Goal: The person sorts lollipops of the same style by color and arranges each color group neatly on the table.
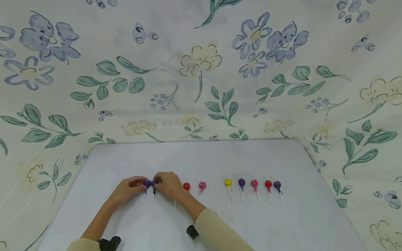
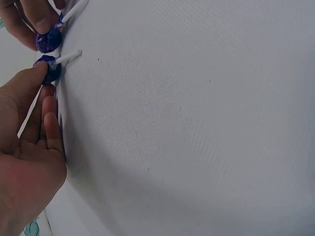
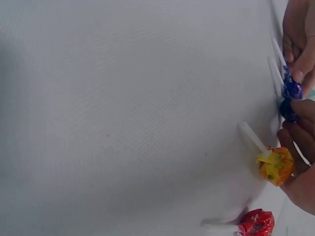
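A white bench (image 1: 188, 157) fills the lower middle of the head view, its far corners rounded. Around it spreads a pale floral covering (image 1: 169, 21), printed with blue flowers (image 1: 34, 39) at upper left, a cream bloom (image 1: 201, 61) at upper centre and leafy green sprigs (image 1: 120, 84). The left wrist view's lower-left corner shows what is probably a leaf print (image 2: 32, 228), mostly cut off.

Two lollipops (image 1: 146, 184) are between the hands (image 1: 125, 190) (image 1: 169, 185), others (image 1: 254, 183) rightward on the table (image 1: 188, 157)

Four purple lollipops (image 1: 146, 183), two red lollipops (image 1: 268, 183), two pink lollipops (image 1: 254, 183) and two yellow lollipops (image 1: 228, 182) are counted, with one left hand (image 1: 127, 189) and one right hand (image 1: 170, 185).
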The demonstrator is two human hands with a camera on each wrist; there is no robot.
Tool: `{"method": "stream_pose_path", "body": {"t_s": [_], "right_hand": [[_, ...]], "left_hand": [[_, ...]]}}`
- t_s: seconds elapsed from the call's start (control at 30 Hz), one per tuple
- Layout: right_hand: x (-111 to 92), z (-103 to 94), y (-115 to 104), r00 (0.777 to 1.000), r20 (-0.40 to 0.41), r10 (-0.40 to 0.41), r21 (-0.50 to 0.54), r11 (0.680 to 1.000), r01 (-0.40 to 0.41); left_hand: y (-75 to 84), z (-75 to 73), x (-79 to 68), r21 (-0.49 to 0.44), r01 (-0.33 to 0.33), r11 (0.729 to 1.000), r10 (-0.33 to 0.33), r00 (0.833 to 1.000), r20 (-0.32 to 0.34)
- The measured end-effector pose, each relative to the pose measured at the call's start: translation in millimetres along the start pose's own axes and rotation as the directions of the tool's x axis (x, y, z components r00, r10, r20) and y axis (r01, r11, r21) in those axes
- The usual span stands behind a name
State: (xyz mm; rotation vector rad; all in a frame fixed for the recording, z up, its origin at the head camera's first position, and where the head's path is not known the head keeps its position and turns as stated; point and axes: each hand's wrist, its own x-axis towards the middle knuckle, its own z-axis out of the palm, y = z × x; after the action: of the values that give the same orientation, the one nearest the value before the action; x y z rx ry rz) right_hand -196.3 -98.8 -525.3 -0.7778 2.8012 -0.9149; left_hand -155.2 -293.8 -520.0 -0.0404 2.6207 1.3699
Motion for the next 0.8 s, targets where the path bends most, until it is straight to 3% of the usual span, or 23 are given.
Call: {"method": "stream_pose_path", "body": {"t_s": [0.8], "right_hand": [[1.9, -0.7, 2.4, 0.997, 0.053, 0.053, 0.054, 0.997, -0.056]], "left_hand": [[-4.4, -0.8, 1.0, -0.002, -0.007, 1.0, 0.007, 1.0, 0.018]]}}
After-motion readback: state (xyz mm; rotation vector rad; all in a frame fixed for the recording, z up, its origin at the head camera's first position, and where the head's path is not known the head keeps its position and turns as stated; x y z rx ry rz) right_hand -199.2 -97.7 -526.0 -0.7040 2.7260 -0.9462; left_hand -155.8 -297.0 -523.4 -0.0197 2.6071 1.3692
